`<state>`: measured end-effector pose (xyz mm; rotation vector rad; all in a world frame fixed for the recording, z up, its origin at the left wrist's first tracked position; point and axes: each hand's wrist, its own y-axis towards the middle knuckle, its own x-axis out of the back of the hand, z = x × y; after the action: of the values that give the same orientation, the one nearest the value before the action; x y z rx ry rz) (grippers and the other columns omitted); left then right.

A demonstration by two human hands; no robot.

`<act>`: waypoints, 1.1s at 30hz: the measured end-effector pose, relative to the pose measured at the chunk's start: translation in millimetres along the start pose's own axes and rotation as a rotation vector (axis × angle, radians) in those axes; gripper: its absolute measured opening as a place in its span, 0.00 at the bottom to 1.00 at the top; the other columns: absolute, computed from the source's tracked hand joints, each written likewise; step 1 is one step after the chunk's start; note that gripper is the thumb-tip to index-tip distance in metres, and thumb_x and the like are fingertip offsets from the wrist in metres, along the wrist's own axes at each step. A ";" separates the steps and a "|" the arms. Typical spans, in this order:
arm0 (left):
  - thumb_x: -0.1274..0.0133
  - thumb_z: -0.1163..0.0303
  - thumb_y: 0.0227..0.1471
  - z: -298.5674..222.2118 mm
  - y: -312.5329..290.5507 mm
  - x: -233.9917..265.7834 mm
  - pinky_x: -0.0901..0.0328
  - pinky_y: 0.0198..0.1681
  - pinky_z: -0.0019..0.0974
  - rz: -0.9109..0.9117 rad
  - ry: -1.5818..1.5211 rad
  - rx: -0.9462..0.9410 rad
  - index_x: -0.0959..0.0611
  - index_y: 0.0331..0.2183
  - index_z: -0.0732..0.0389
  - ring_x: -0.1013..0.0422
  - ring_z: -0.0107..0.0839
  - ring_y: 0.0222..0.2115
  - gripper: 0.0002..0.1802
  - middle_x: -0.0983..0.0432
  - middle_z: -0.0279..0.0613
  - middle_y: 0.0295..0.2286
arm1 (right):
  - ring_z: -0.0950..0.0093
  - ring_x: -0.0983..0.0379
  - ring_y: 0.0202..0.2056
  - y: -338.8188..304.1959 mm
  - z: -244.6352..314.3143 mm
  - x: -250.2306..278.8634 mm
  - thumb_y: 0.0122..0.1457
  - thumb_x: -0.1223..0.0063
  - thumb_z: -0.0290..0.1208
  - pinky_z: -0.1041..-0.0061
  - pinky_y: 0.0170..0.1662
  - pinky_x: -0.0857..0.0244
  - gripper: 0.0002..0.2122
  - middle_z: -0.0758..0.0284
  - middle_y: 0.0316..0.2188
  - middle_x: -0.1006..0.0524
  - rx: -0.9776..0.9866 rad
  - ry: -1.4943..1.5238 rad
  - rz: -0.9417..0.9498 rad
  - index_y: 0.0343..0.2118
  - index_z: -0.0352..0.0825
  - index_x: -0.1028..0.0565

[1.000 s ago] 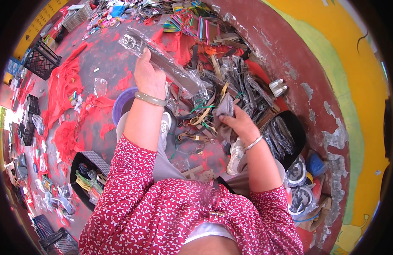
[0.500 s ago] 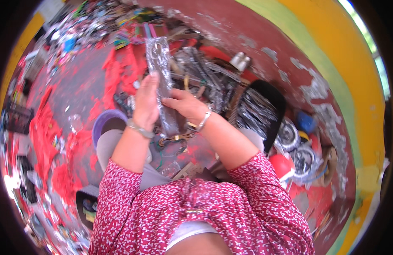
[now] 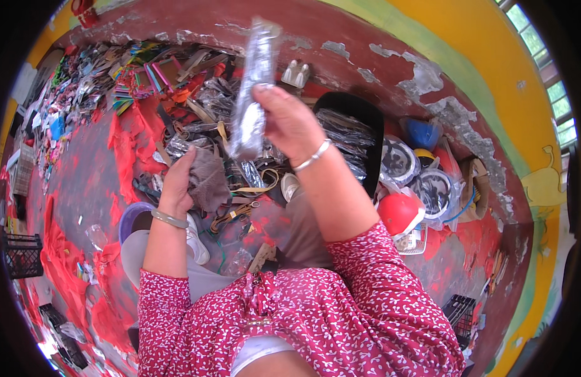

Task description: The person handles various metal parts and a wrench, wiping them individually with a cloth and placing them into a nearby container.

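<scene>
Seen from above, a seated person's right hand grips a long clear packet raised over a heap of straps, the left hand clutches a grey cloth, and most of the pile looks unsorted.

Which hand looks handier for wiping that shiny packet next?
Probably the left hand: it already grips the grey cloth just below the clear plastic packet, while the right hand is busy holding that packet up.
</scene>
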<state>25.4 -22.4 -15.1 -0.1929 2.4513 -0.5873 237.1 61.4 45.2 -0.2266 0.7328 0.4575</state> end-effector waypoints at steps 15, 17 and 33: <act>0.52 0.64 0.54 18.9 37.4 12.6 0.33 0.34 0.30 -0.144 0.139 0.079 0.24 0.32 0.63 0.27 0.27 0.29 0.11 0.25 0.36 0.28 | 0.82 0.38 0.18 -6.6 -39.4 354.1 0.57 0.53 0.24 0.80 0.26 0.27 0.03 0.71 0.21 0.34 -0.103 0.070 -0.982 0.28 0.33 0.33; 0.52 0.64 0.54 21.3 43.6 13.8 0.33 0.34 0.30 -0.188 0.175 0.085 0.24 0.32 0.63 0.27 0.27 0.29 0.11 0.25 0.36 0.28 | 0.79 0.33 0.23 15.8 -40.5 396.0 0.57 0.53 0.24 0.79 0.26 0.26 0.03 0.68 0.23 0.31 -0.125 0.074 -0.989 0.31 0.31 0.32; 0.53 0.64 0.55 30.2 54.9 9.4 0.31 0.34 0.31 -0.206 0.193 0.134 0.24 0.33 0.64 0.27 0.28 0.28 0.12 0.25 0.39 0.28 | 0.65 0.28 0.34 53.4 -91.1 462.2 0.56 0.58 0.27 0.64 0.34 0.31 0.08 0.61 0.33 0.27 -0.381 -0.106 -1.216 0.38 0.35 0.33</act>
<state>35.6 13.0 -66.6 -0.3523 2.5835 -0.8942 458.7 224.6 -340.8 -0.9243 0.2915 -0.5599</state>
